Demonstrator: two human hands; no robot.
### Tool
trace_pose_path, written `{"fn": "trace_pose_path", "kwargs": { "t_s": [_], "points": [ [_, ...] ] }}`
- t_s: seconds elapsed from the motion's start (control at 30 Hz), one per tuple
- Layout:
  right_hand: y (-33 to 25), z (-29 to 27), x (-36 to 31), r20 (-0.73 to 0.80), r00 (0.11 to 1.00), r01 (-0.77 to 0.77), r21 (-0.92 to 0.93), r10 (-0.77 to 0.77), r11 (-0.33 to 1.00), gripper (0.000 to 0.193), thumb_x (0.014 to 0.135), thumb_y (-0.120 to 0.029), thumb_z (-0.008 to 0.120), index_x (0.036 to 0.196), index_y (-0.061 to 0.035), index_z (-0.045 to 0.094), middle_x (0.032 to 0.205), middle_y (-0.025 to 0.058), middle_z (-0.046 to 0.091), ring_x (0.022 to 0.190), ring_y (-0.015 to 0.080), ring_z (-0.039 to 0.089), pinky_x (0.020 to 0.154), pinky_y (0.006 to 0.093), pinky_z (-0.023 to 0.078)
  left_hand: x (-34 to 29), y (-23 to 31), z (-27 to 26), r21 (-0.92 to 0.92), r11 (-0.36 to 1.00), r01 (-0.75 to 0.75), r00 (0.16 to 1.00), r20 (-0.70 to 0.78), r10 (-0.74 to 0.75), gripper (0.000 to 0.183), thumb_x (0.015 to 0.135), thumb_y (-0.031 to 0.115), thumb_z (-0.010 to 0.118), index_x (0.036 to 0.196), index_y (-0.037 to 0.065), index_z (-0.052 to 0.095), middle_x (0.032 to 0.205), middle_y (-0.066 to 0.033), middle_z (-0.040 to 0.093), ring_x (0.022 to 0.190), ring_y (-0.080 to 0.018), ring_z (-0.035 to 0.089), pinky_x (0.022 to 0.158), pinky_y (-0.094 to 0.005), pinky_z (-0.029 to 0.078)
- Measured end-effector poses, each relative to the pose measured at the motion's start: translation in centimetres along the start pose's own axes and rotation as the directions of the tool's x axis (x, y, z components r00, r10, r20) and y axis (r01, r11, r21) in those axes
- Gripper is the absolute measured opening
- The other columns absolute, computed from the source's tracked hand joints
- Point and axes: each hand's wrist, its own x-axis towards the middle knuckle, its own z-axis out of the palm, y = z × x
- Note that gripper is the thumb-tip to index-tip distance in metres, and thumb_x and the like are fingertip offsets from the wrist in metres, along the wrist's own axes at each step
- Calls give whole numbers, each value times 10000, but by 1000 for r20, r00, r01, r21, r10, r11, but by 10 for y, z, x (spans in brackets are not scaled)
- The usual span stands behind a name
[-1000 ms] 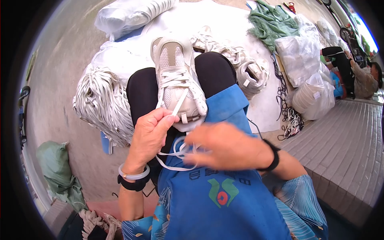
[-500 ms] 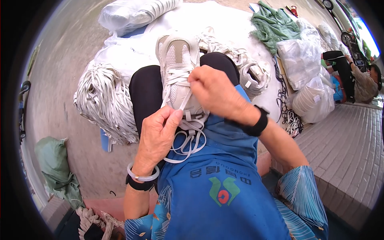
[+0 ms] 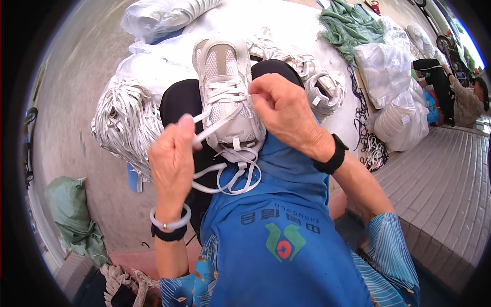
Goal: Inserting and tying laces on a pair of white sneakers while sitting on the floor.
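A white and beige mesh sneaker (image 3: 221, 62) rests on my lap, its toe pointing away from me and its sole hidden. My left hand (image 3: 173, 156) is left of the shoe, closed on the white shoelace (image 3: 219, 125), pulling two strands taut from the upper. Loose lace loops hang below the heel over the blue apron (image 3: 291, 204). My right hand (image 3: 284, 107) is at the shoe's right eyelet edge with its fingers pinched together. What lies between those fingertips is hidden.
A thick bundle of white laces (image 3: 125, 123) hangs left of my knee. Several laced sneakers (image 3: 325, 92) sit beyond my right knee on a white covering. Plastic-wrapped packs (image 3: 383, 71) and a green cloth (image 3: 350, 28) lie at the far right, where another person sits.
My left hand has drawn away to the left with the lace strands, stretching them. My right hand has shifted slightly right, still beside the eyelets.
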Motion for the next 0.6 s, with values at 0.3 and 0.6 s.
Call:
{"fn": "trace_pose_path", "kwargs": {
  "t_s": [0.3, 0.6],
  "points": [
    [-8, 7, -14, 121, 948, 314, -229, -293, 922, 264, 790, -28, 575, 1051, -72, 575, 866, 103, 506, 699, 260, 613, 575, 344, 512, 29, 4, 35, 272, 858, -436, 877, -86, 473, 148, 805, 50, 672, 940, 39, 614, 833, -101, 593, 708, -267, 641, 614, -345, 501],
    [-13, 8, -12, 242, 940, 302, -265, -240, 916, 476, 764, 8, 581, 1223, -108, 536, 937, 120, 492, 762, 266, 586, 607, 336, 522, 33, 4, 41, 481, 733, -481, 834, -7, 552, 69, 875, 35, 565, 936, 34, 532, 817, -128, 505, 691, -321, 568, 566, -393, 459]
  ]
}}
